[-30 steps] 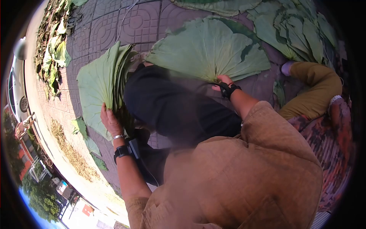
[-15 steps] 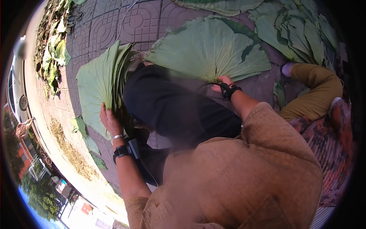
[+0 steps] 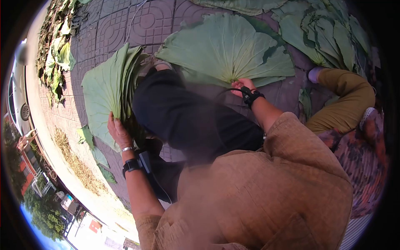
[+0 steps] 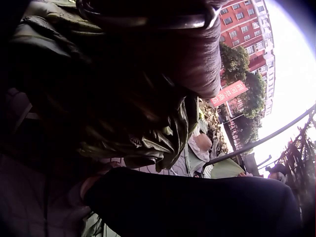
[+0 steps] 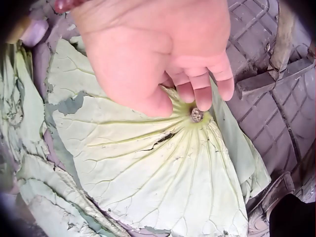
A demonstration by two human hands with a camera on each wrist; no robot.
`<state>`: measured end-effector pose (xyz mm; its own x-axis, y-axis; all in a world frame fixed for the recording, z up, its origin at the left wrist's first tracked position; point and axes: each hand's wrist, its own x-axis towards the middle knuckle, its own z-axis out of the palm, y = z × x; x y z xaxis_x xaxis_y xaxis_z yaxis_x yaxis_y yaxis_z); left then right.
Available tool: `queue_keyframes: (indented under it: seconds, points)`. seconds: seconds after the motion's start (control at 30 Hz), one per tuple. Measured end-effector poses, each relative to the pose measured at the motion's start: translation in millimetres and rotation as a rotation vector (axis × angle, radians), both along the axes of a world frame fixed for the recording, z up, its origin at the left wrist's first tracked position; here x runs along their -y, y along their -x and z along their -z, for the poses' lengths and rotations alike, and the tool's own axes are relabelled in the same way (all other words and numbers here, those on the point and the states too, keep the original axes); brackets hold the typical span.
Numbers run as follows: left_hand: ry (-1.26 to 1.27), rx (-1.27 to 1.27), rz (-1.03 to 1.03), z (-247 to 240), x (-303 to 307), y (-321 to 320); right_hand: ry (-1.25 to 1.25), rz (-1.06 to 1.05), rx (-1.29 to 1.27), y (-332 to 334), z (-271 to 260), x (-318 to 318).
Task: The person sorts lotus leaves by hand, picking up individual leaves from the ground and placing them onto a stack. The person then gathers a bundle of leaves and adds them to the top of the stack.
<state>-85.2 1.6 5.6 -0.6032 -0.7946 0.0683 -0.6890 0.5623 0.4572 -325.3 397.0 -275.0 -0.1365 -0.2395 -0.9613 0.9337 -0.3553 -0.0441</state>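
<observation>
A bundle of folded green leaves point(image 3: 102, 89) stands at the left of the head view, with my left hand point(image 3: 120, 133) gripping its lower end. Dark, crumpled layers of the bundle point(image 4: 168, 133) show below the left hand point(image 4: 192, 64) in the left wrist view. To the right, a broad fan-shaped leaf point(image 3: 225, 46) lies spread on the paving. My right hand point(image 3: 246, 88) pinches its base. In the right wrist view, thumb and fingers of the right hand point(image 5: 158, 54) close on the pale leaf point(image 5: 148, 163) beside a round stem stub point(image 5: 197, 115).
My dark-trousered leg point(image 3: 179, 108) lies between the two hands. More leaves point(image 3: 327, 37) are piled at the upper right, near another person's bent leg point(image 3: 348, 96). Withered leaves point(image 3: 56, 54) line the left edge of the patterned paving point(image 3: 150, 21).
The right hand and the base of the fan-shaped leaf have shifted slightly left and up, with the fingers more curled. The left hand still holds the bundle, nearly unmoved.
</observation>
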Motion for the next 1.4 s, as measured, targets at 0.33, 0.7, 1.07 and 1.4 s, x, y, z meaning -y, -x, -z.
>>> queue_keyframes:
  seconds: [0.33,0.7,1.07,1.4]
  points:
    - [0.006,0.012,-0.007,-1,-2,2,0.008,0.002,-0.243,39,-47,-3]
    - [0.007,0.012,-0.005,-2,-2,3,-0.41,-1.669,-1.071,3,-25,-49]
    - [-0.033,-0.02,-0.026,-2,-4,6,-0.224,-1.189,-0.957,-11,-37,-35]
    - [-0.045,-0.02,-0.041,-2,-3,7,-0.094,-0.5,-0.15,-11,15,-48]
